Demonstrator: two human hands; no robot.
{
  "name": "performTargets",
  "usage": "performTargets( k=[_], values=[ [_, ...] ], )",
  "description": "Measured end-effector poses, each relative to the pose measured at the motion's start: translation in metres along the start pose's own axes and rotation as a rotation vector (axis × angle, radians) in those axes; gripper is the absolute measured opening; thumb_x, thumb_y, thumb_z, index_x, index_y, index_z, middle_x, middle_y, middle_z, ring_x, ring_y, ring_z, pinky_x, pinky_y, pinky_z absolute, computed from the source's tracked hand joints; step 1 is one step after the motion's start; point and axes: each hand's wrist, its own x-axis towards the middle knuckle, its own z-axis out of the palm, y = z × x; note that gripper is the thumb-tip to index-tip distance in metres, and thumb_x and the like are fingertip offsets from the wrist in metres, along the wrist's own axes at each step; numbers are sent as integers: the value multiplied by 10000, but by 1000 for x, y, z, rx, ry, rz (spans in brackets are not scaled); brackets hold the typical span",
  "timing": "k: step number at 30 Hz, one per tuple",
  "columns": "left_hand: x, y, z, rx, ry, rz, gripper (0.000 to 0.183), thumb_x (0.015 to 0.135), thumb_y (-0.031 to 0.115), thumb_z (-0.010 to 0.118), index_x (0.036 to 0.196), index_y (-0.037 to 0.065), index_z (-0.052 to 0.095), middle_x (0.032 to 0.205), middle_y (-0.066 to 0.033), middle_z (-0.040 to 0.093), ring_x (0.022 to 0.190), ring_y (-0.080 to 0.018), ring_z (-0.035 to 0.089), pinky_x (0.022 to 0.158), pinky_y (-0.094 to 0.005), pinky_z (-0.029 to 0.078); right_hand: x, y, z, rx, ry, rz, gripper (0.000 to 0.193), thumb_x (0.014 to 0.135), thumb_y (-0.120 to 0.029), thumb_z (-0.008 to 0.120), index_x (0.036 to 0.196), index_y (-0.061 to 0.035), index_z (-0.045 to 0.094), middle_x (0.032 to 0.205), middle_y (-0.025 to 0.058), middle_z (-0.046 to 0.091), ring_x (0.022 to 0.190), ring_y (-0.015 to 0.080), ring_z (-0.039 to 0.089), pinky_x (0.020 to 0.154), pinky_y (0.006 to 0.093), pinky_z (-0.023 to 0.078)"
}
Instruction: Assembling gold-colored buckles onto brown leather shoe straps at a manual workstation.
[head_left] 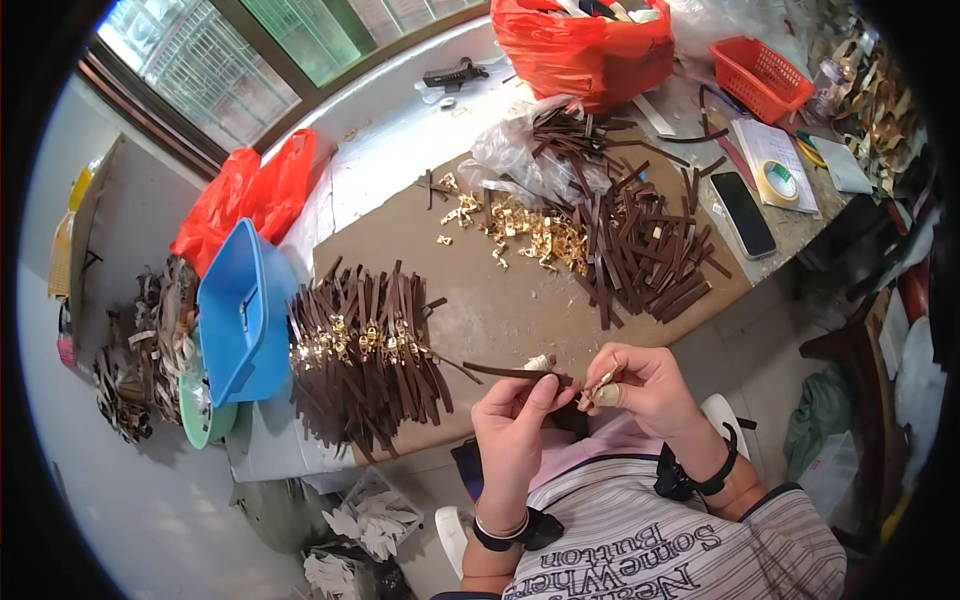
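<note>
Single feed to me: head view, left lens of the worn pair. It looks from the wearer's head steeply down and forward, over the striped shirt (770,540) at lower centre. The left hand (515,425) and right hand (640,390) sit close to the lens, just below mid-frame. I get the worktable (490,330) slanting across the middle, its far side toward the top; the floor (735,345) shows beyond its near edge. Wide fisheye: the window (210,70) tilts at upper left, and black rounds the corners.
</note>
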Motion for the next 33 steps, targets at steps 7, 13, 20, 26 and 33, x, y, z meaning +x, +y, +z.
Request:
performTargets(
  k=[7,13,20,26,33],
  values=[
    [-15,-3,-8,85,-31,-29,162,899,7,558,1011,-98,608,1008,-122,619,860,-192,650,787,-285,543,-16,-5,12,-310,-23,-187,93,824,59,614,916,63,624,916,92,594,870,153,603,791,258,499],
    [-24,-9,-9,90,-62,-53,139,894,6,568,980,-88,623,1000,-117,621,868,-177,642,787,-277,532,-20,-4,13,-103,16,-143,112,824,59,611,935,72,612,912,118,604,841,176,625,764,281,518],
    [-22,-11,-6,-16,-31,92,84,860,-39,591,938,-40,559,996,-160,644,859,-172,640,769,-280,530,-16,6,16,157,37,36,127,828,26,622,937,90,603,888,139,619,821,208,649,732,305,543],
    [-16,-15,-18,-266,-72,23,282,851,-67,577,1113,-15,483,982,-167,645,914,-205,633,805,-295,524,-17,5,18,101,34,76,124,823,42,620,935,93,604,902,147,620,820,210,647,734,302,543],
    [-14,-19,-18,-354,-12,-89,226,858,-33,588,1084,-39,586,940,-100,612,879,-214,628,780,-262,512,-15,12,23,-60,16,-65,122,795,89,626,915,73,614,920,138,612,857,183,620,756,275,516]
  ],
)
